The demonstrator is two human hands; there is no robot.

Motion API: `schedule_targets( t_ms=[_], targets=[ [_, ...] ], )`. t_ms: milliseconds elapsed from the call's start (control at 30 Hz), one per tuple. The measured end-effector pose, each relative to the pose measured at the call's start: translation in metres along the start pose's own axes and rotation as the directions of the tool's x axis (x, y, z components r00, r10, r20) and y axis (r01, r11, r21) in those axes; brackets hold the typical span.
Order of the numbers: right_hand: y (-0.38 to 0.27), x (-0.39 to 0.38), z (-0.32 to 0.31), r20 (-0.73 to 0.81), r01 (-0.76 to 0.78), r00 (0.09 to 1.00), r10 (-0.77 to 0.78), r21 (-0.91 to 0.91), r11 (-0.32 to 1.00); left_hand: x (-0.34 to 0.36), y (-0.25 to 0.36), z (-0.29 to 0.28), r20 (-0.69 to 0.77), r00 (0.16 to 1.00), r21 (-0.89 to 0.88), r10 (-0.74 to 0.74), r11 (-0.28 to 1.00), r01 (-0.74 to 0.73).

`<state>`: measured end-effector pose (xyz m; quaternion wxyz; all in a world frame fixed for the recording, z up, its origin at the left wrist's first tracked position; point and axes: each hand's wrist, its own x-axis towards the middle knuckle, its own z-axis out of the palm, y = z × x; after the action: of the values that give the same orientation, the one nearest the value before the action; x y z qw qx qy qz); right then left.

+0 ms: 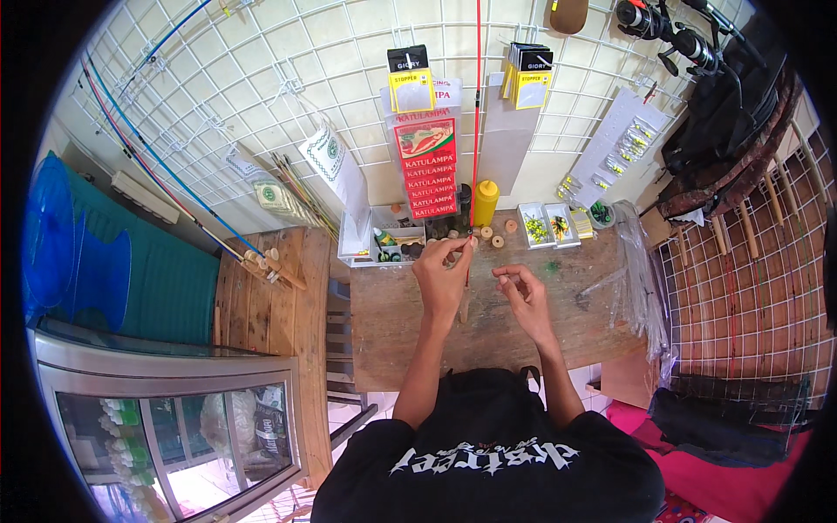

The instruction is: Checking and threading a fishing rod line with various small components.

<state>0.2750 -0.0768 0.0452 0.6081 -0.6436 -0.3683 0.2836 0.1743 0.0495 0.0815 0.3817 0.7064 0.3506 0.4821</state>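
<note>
A slim red fishing rod (477, 122) stands upright in the middle, with a small dark fitting low on it. My left hand (443, 275) pinches the rod at that fitting, thumb and finger together. My right hand (523, 298) is to the right of the rod, fingers curled and closed; whatever they hold, if anything, is too small to make out. Behind the hands are several round wooden pieces (498, 241) and a yellow squeeze bottle (486, 205) on the wooden worktop (584, 322).
A divided white box (353, 248), small trays (536, 228) of tiny parts and plastic bags (641, 305) surround the work area. Wire grids (261, 70) hold packets, reels (689, 48) and rods. A side bench (270, 322) and glass-framed cabinet (174, 366) stand left.
</note>
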Motion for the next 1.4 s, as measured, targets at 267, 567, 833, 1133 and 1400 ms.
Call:
schedule_targets(
  t_ms=[267, 567, 833, 1133, 1400],
  targets=[
    [-0.002, -0.002, -0.001, -0.009, 0.002, 1.000, -0.002, -0.011, 1.000, 0.001, 0.000, 0.001, -0.004, 1.000, -0.022, -0.012, 1.000, 0.012],
    [-0.019, 0.027, 0.010, -0.095, 0.118, 0.988, -0.124, -0.063, 0.991, 0.004, -0.004, 0.001, -0.044, 0.996, 0.028, 0.081, 0.996, -0.079],
    [-0.026, 0.068, 0.033, -0.175, 0.198, 0.968, -0.182, 0.079, 0.977, 0.005, -0.005, 0.002, -0.066, 0.995, 0.028, 0.074, 0.997, -0.072],
    [-0.036, 0.077, 0.042, -0.230, 0.205, 0.960, -0.161, 0.183, 0.962, 0.007, 0.000, 0.002, -0.069, 0.995, -0.010, 0.071, 0.997, -0.072],
    [-0.045, 0.076, 0.040, -0.277, 0.257, 0.936, -0.218, 0.110, 0.960, 0.009, -0.004, 0.002, -0.035, 0.994, -0.017, 0.105, 0.994, -0.105]
  ],
)
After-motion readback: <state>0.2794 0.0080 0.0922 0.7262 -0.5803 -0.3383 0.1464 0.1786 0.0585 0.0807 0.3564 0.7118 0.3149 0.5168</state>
